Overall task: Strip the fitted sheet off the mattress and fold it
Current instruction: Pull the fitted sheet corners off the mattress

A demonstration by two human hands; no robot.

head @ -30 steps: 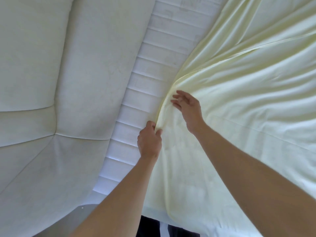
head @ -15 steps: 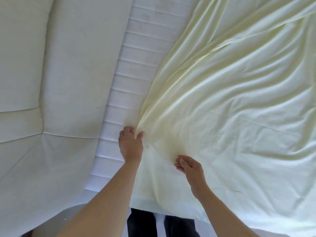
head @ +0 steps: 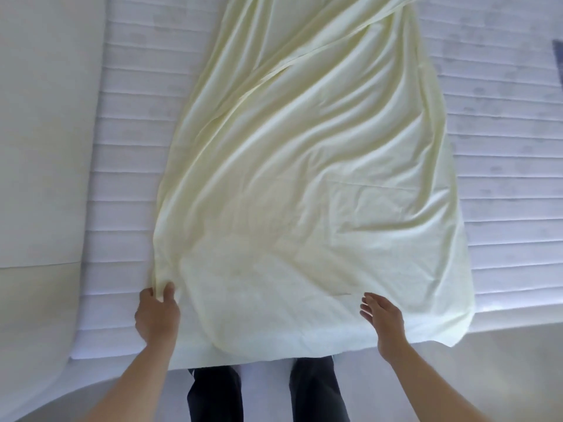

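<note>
- Pale yellow cotton-like cloth, the sheet (head: 304, 178), now lies as a long, narrowed strip down the middle of the mattress (head: 128, 166); a second ago it spread wide across the mattress's right side with only a band of bare quilting showing to its left.
- Bare white quilting now shows on both sides of the sheet, so I judge it is fully off the corners and the work has moved from stripping to folding.
- The sheet's near end hangs just over the mattress's front edge, above the person's dark trouser legs (head: 216, 391).
- The left hand (head: 157, 315) has come back from mid-mattress to the front edge, with thumb and fingers curled round a gathered bunch at the sheet's near left corner.
- The right hand (head: 382, 318), which half a second ago lay curled on the cloth close to the left one, has swung out towards the sheet's near right side; its fingers are spread and relaxed and grip nothing, and whether they touch the cloth I cannot tell.
- Diagonal creases and a seam line still run across the sheet, so the strip looks rough, not squared; the right corner likely needs taking before the next fold.
- A cream padded bed frame (head: 45, 147) runs along the mattress's left side.
- No brand, label or writing is readable anywhere; only faint grey blotches mark the mattress, and a small dark patch at its far right edge is too little to make out.
</note>
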